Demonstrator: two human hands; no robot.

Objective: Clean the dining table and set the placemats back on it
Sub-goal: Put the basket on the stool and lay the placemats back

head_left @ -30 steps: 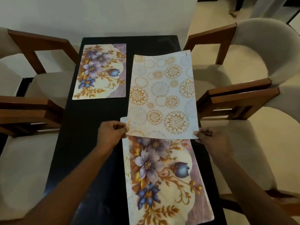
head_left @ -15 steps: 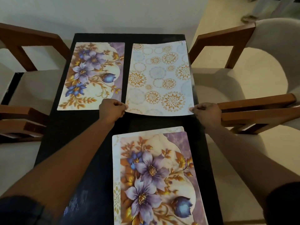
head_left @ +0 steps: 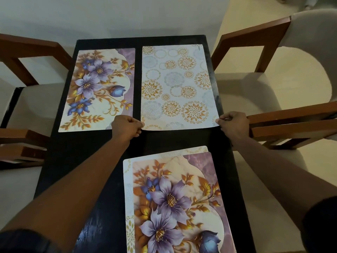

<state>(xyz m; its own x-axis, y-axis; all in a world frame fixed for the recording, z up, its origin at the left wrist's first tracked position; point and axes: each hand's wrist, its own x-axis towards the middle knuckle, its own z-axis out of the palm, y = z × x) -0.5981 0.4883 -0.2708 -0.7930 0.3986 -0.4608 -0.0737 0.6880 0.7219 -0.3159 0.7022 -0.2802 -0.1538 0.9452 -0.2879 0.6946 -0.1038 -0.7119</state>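
A white placemat with gold circle patterns (head_left: 178, 86) lies flat on the far right of the black dining table (head_left: 87, 161). My left hand (head_left: 126, 127) pinches its near left corner and my right hand (head_left: 234, 125) pinches its near right corner. A floral placemat with purple flowers (head_left: 99, 88) lies beside it on the far left. Close to me, another floral placemat (head_left: 178, 203) sits on top of a further mat whose white and gold edge (head_left: 128, 198) shows at its left and far sides.
Wooden chairs with pale cushions stand on both sides: two on the left (head_left: 31, 106) and two on the right (head_left: 273, 88). The right hand is close to a chair's wooden back rail (head_left: 291, 123). A white wall is beyond the table's far end.
Both hands carried the gold-circle placemat away from the near stack to the far right of the table and laid it flat next to the far floral mat.
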